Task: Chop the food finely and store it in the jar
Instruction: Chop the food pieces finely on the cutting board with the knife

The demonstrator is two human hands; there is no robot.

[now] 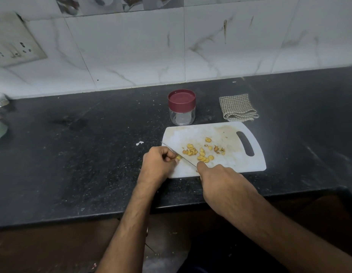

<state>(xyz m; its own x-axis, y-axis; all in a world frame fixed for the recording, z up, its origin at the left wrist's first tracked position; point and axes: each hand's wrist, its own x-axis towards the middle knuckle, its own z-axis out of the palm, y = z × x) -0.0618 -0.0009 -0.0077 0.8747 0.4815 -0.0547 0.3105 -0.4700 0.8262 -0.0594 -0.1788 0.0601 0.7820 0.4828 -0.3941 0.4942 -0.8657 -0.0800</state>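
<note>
- Fingers point(172, 157) of my left hand point(159, 164) pinch a small yellow bit of food point(178, 157) on the white board point(190, 134)
- Right hand point(220, 179) grips the knife point(183, 157), cutting it
- Lots of yellow slices point(202, 154) already lie cut, though still chunky
- Jar point(182, 107) waits on the bench point(92, 154) behind the board, lid on, nothing inside yet

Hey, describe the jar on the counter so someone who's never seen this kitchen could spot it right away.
Start at the black countertop under the marble-tiled wall, then find the white cutting board. Just behind its far left corner stands the jar, left of the folded checked cloth. It is the only upright container there: clear, apparently empty, with a dark red lid on.
</note>
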